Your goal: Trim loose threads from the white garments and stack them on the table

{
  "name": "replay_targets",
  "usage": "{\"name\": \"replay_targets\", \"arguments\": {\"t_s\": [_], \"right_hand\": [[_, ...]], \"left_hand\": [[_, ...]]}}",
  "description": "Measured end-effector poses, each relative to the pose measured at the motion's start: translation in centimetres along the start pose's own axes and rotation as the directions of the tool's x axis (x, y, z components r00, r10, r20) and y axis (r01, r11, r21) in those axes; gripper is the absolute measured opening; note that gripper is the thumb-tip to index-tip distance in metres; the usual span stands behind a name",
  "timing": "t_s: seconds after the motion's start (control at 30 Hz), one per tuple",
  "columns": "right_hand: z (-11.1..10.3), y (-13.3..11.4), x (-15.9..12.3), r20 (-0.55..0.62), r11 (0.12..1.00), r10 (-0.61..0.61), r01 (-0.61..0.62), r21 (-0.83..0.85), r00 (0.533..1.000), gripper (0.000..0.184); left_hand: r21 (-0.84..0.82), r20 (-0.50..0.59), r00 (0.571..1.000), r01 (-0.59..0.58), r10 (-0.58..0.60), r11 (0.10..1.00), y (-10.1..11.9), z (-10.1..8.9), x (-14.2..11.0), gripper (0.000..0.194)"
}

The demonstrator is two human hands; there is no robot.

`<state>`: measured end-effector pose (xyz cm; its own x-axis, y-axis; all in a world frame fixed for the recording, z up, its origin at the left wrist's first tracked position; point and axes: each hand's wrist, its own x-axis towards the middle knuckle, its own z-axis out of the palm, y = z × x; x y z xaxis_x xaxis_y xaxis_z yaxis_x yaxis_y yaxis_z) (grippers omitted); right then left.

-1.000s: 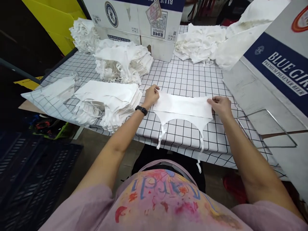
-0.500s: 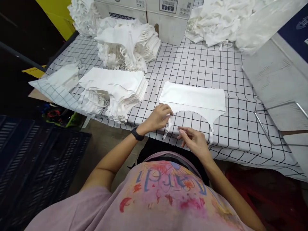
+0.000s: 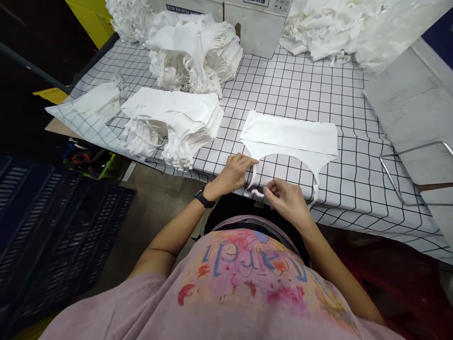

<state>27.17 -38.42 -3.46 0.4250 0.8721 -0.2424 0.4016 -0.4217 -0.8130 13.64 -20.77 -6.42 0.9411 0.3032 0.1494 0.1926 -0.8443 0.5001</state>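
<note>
A white strappy top (image 3: 292,132) lies flat on the checked tablecloth, its straight hem edge away from me and its straps towards me. My left hand (image 3: 235,174), a dark watch on its wrist, has its fingers closed at the upper part of the left strap (image 3: 253,175). The loose end of this strap curls near the table edge, and my right hand (image 3: 286,197) pinches its tip between thumb and fingers. The right strap (image 3: 315,192) hangs down past my right hand, which does not hold it.
A neat stack of white tops (image 3: 177,111) lies to the left, with a taller pile (image 3: 194,45) behind it. Cardboard boxes (image 3: 260,30) stand at the back. On the right are a white board (image 3: 406,108) and a metal wire frame (image 3: 392,182). Dark crates (image 3: 60,231) sit lower left.
My right hand, apart from the left strap before, now pinches its end. My left hand has shifted slightly up along the strap. The view has tilted down a little.
</note>
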Motion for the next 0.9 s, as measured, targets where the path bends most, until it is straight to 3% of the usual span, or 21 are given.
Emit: {"name": "replay_targets", "arguments": {"t_s": [0.1,0.17,0.27,0.37,0.57,0.7,0.9], "right_hand": [[-0.8,1.8,-2.9,0.257,0.995,0.084,-0.068,-0.069,0.963,0.017],[-0.5,3.3,-3.6,0.310,0.987,0.104,-0.061,-0.145,0.945,0.018],[1.2,5.1,-2.9,0.089,0.986,0.001,0.014,-0.169,0.996,0.027],[3.7,5.5,-1.0,-0.121,0.990,-0.096,0.082,-0.116,0.988,0.037],[7.2,4.0,1.3,-0.063,0.991,-0.122,0.125,0.047,0.991,0.040],[6.5,3.1,-0.3,-0.002,0.986,-0.142,0.142,0.092,0.990,0.042],[2.6,2.3,-5.4,0.154,0.993,-0.073,0.058,0.099,0.985,0.045]], "left_hand": [[-0.003,-0.006,1.000,-0.001,0.001,1.000,0.0,0.0,-0.1,0.056],[0.001,-0.010,1.000,0.004,-0.004,1.000,-0.1,0.1,-0.1,0.057],[0.003,-0.023,1.000,0.019,-0.019,1.000,-0.2,0.3,-0.1,0.061],[-0.024,-0.045,0.998,0.032,-0.033,0.999,-0.3,0.5,-0.1,0.065],[-0.059,-0.076,0.997,0.030,-0.035,0.998,-0.5,0.7,-0.2,0.066],[0.051,-0.071,0.997,-0.013,0.017,0.999,-0.6,0.8,-0.4,0.066],[0.212,-0.037,0.995,-0.083,0.093,0.974,-0.6,1.0,-0.4,0.052]]}}
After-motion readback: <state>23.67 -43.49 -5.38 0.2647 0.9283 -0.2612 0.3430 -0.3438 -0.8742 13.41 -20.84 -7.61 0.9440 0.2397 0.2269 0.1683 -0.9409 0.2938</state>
